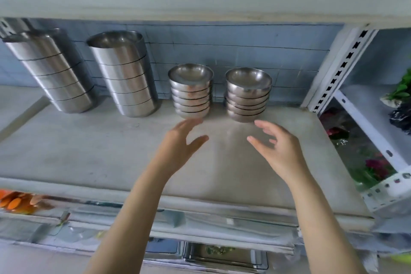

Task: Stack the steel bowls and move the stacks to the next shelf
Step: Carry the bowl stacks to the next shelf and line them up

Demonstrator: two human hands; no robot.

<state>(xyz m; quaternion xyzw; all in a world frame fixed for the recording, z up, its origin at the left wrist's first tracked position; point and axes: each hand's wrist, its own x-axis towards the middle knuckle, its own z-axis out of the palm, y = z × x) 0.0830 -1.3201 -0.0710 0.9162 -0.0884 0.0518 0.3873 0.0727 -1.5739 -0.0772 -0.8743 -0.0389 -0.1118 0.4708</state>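
Note:
Two short stacks of small steel bowls stand side by side at the back of a pale stone shelf (111,151): the left small stack (190,91) and the right small stack (248,95). Further left rise two taller stacks of larger steel bowls, one in the middle (124,75) and one at the far left (50,71). My left hand (178,147) hovers open just in front of the left small stack, fingers spread. My right hand (275,147) is open a little in front of the right small stack. Neither hand touches a bowl.
A white perforated metal rack (340,66) stands to the right, with plants and flowers (375,167) on its shelves. Blue tiles cover the back wall. Below the shelf edge lie steel trays (224,253) and something orange (15,202) at the left.

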